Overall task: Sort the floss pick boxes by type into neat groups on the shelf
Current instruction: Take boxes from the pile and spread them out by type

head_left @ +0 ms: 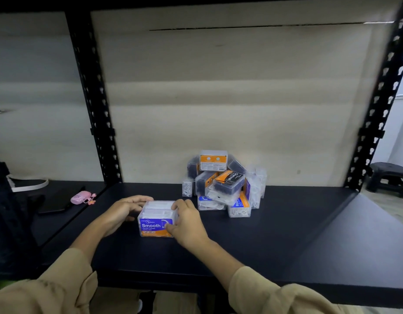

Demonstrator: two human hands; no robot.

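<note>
A clear floss pick box with a blue and orange "Smooth" label [157,219] stands on the dark shelf [275,241], left of centre. My left hand [122,210] touches its left side with the fingers curved over the top edge. My right hand [186,223] grips its right end, thumb on the front label. Behind and to the right lies a jumbled pile of floss pick boxes [225,184]: some hold dark picks with orange "Charcoal" labels, others hold white picks with blue and orange labels.
Cardboard backs the shelf. Black perforated uprights [94,105] stand at left and right. On the neighbouring shelf at left lie a pink earbud case [80,197] and a dark phone [57,201]. A dark plastic stool [388,179] stands on the floor at far right.
</note>
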